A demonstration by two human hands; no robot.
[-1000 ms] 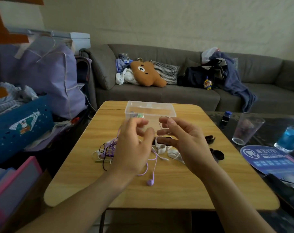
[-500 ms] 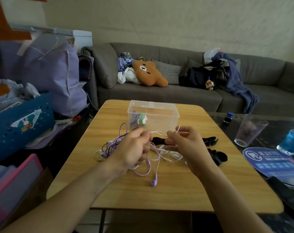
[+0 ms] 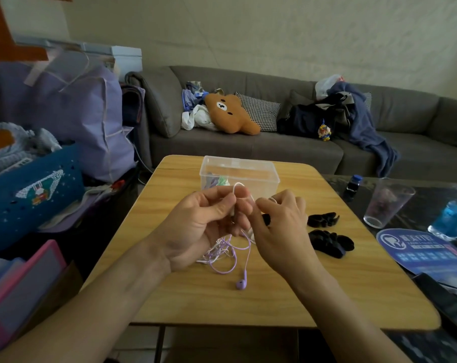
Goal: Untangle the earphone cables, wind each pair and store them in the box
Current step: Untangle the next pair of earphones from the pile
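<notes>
Wooden table [image 3: 327,297] before grey sofa [image 3: 287,150]. Left hand [image 3: 196,226] and right hand [image 3: 282,229] raised just in front of clear box [image 3: 264,174], each grip pinched on white earphone cable [image 3: 238,185]. Purple earphone [image 3: 242,283] lay nearer than box, on table, beneath hands.
</notes>
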